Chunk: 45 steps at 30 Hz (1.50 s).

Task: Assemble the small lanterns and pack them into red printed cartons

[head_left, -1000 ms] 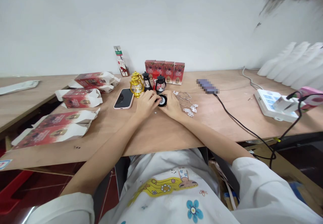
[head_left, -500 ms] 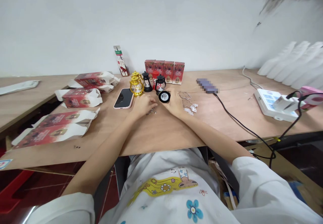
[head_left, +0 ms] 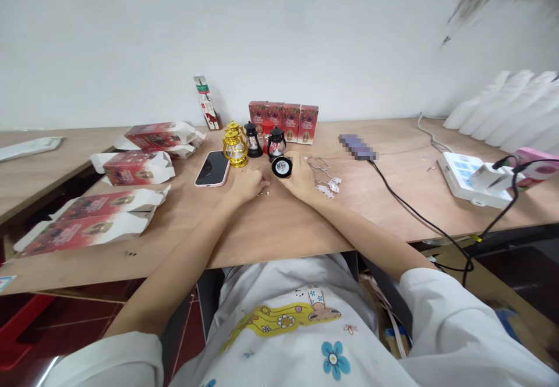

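My right hand [head_left: 301,178] grips a small black round lantern base [head_left: 282,167], tipped so its round face points toward me. My left hand [head_left: 247,185] rests on the wooden table [head_left: 279,224] beside it, fingers curled over small metal bits [head_left: 264,191]. Just behind stand a gold lantern [head_left: 234,146], a black lantern [head_left: 253,140] and another black lantern [head_left: 276,142]. A phone [head_left: 213,169] lies face up to the left of my left hand.
Several red boxes [head_left: 283,121] stand at the wall. Flat and half-folded red cartons [head_left: 131,169] lie on the left. Wire hooks with white tags [head_left: 325,177] lie right of my hands. A black cable [head_left: 414,212] runs to a white power strip [head_left: 467,178].
My right hand lifted the round black base off the table and tipped it up. My left hand let go of it and dropped to the small metal bits.
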Available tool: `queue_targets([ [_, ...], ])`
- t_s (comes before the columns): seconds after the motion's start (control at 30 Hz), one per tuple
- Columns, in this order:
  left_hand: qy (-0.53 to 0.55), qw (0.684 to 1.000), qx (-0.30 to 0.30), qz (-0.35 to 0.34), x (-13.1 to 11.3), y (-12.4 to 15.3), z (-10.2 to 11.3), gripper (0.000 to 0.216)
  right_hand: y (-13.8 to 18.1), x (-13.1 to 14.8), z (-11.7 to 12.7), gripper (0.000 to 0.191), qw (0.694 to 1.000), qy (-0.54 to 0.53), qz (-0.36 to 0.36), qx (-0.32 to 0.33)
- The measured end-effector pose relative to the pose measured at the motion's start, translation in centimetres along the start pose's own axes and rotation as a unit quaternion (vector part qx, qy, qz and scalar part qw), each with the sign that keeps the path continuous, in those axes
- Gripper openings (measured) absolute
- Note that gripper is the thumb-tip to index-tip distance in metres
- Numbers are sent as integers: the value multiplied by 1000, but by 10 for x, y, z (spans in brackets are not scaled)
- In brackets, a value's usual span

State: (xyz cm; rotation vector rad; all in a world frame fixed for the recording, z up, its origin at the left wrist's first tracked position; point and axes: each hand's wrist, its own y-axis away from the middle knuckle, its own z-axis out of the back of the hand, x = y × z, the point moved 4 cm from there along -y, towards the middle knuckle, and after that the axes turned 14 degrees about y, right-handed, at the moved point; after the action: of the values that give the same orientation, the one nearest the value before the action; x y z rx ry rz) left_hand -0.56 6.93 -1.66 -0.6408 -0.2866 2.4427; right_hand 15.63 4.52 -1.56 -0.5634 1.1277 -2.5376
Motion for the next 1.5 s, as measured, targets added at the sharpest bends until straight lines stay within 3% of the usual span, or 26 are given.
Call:
queue_targets([
  [0.1, 6, 999, -32, -4, -4, 0, 5, 3, 0, 0, 0, 33, 1000, 0, -2, -2],
  [0.27, 78, 974, -204, -60, -23, 6, 26, 11, 0, 1, 1, 37, 1000, -6, 1, -7],
  [0.37, 130, 951, -262, -97, -34, 13, 34, 18, 1, 4, 2, 34, 1000, -10, 7, -6],
  [0.63, 86, 958, -213, -173, -45, 13, 24, 20, 5, 15, 3, 33, 999, -10, 34, 18],
  [0.77, 69, 961, -212, -161, -46, 13, 24, 19, 6, 15, 2, 34, 999, -18, 33, 15],
  [0.9, 161, 952, -231, -118, -46, 12, 26, 10, 6, 16, 2, 33, 999, -15, 33, 9],
  [0.97, 236, 940, -237, -67, -42, 9, 24, 7, 6, 17, 3, 32, 999, -9, 37, 8],
  [1.1, 392, 888, -232, 64, -31, 4, 15, 25, 6, 17, 4, 29, 999, 4, 51, 2],
  [1.27, 544, 801, -136, 211, -22, 3, -3, 39, 6, 18, 4, 28, 998, 6, 64, 18],
  [1.37, 577, 780, -125, 207, -23, 4, -3, 36, 5, 18, 5, 29, 998, -1, 63, 18],
  [1.5, 567, 793, -144, 172, -25, 4, 2, 32, 4, 17, 7, 30, 998, -6, 59, 6],
])
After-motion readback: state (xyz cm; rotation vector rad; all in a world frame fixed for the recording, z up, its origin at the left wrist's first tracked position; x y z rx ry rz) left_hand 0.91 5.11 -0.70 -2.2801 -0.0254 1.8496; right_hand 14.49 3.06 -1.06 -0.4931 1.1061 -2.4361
